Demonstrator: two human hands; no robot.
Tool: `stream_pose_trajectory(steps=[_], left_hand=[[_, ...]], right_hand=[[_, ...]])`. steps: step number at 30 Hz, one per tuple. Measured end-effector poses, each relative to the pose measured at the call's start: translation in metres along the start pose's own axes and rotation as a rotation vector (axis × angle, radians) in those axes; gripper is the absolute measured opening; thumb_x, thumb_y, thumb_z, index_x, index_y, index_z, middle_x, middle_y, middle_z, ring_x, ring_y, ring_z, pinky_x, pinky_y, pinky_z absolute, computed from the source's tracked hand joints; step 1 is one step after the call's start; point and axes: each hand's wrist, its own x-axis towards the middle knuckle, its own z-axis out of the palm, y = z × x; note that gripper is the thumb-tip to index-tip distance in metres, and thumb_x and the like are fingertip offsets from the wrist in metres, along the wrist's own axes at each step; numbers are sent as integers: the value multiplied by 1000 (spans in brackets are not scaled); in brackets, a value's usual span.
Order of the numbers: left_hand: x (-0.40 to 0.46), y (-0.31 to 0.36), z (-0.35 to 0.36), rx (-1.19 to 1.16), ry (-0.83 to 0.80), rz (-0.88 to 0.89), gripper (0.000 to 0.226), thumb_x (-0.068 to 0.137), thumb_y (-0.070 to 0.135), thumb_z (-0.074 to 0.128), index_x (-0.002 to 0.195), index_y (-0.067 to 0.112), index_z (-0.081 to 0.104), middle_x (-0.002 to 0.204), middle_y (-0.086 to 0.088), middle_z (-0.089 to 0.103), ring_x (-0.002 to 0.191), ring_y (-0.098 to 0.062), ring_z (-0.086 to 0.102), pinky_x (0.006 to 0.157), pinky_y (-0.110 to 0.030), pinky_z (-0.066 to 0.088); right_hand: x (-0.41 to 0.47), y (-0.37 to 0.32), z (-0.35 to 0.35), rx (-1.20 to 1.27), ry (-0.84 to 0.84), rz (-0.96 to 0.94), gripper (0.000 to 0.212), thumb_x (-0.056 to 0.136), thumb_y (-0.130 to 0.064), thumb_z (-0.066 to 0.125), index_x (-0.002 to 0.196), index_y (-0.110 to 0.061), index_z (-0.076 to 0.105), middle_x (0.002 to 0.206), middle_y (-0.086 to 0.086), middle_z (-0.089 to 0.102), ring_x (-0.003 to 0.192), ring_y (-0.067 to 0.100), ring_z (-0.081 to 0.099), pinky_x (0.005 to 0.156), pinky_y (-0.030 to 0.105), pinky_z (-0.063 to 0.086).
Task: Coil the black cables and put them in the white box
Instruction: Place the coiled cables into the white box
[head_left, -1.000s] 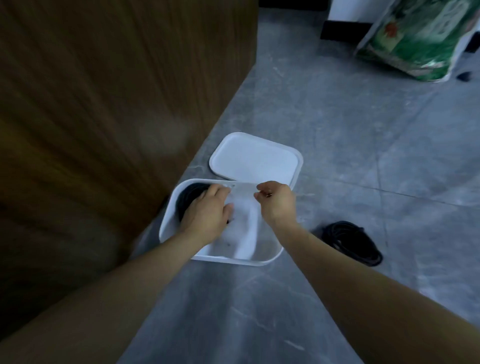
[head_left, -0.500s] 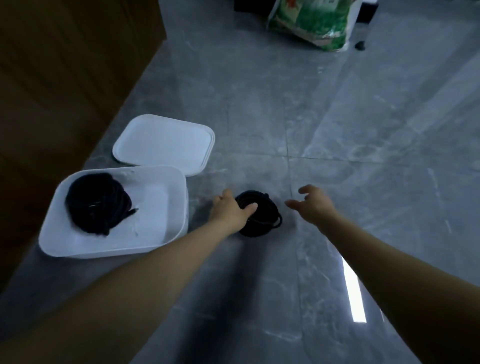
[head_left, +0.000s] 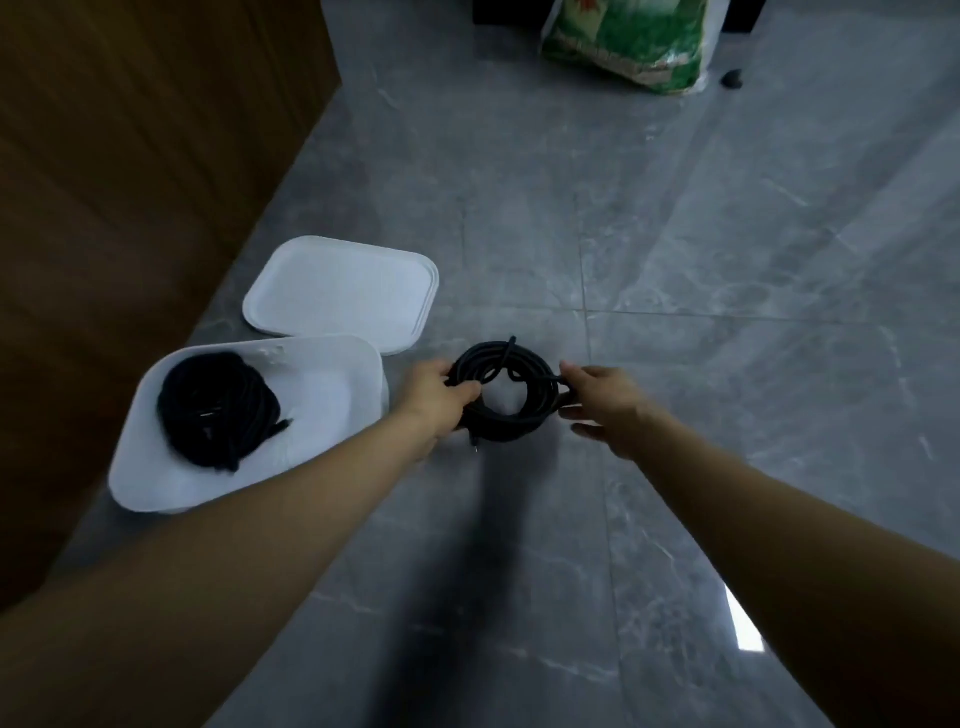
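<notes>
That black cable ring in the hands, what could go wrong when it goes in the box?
The coiled cable has a loose end sticking up and nothing visibly tying it, so it may unwind once lifted. The left hand curls round one side, but the right hand only touches the other, so it might sag or slip. The white box already holds a cable bundle, so the fit may be tight.
</notes>
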Motion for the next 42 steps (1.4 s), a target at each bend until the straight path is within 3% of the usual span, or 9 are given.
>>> stream_pose_trajectory(steps=[3,6,12,18,22,29,32,37,42], left_hand=[[-7,15,-46,-23,65,69,23,86,11,65,108,6,60,101,-16,65,92,-32,65,86,-45,55],[-16,22,-96,-106,145,50,20,88,7,62,107,4,57,89,-17,62,73,-23,63,67,-33,57],[-30,-1,-170,-214,272,-58,13,91,3,56,104,6,56,106,-16,60,91,-29,60,72,-39,54],[-24,-37,-193,-338,310,-165,15,93,1,51,108,1,54,102,-14,58,81,-24,59,78,-41,49],[-20,-43,-197,-473,275,-197,19,94,2,50,112,-2,53,105,-15,59,83,-24,61,81,-43,50],[-24,-43,-209,-585,247,-180,26,94,1,49,120,-4,51,114,-18,58,101,-30,58,81,-43,50],[-25,-43,-209,-623,239,-182,26,94,1,49,120,-4,51,115,-19,58,100,-30,58,79,-43,50],[-29,-37,-200,-670,197,-174,22,95,0,47,116,0,53,106,-16,60,99,-29,59,76,-43,49],[-31,-30,-198,-696,142,-135,17,96,9,50,112,7,55,98,-6,62,98,-25,59,80,-45,49]], right_hand=[[-3,-28,30,106,-61,-74,39,96,-41,44,113,-9,61,101,9,63,91,20,59,80,33,47],[-8,-55,70,162,-124,-153,34,96,-38,46,105,-9,61,94,8,62,80,19,57,78,30,47],[-20,-79,143,202,-244,-182,27,96,-27,50,101,-2,58,79,6,56,64,16,55,64,23,51],[-20,-83,170,226,-219,-215,17,90,1,56,99,14,62,85,17,60,72,23,61,87,30,52],[-27,-91,180,204,-284,-342,12,82,10,59,85,2,67,79,8,65,81,23,64,93,31,50],[-30,-84,198,34,-208,-446,12,84,-11,69,95,-7,69,73,-5,61,69,5,56,72,16,44],[-28,-81,205,-56,-141,-470,20,90,-19,61,105,-8,68,78,-1,59,73,11,52,67,17,40],[-27,-77,217,-39,-165,-380,24,99,-17,43,110,-7,62,93,8,62,87,21,57,83,34,45],[-31,-76,211,134,-229,-303,17,98,-15,44,86,-11,56,88,15,61,83,25,58,85,38,50]])
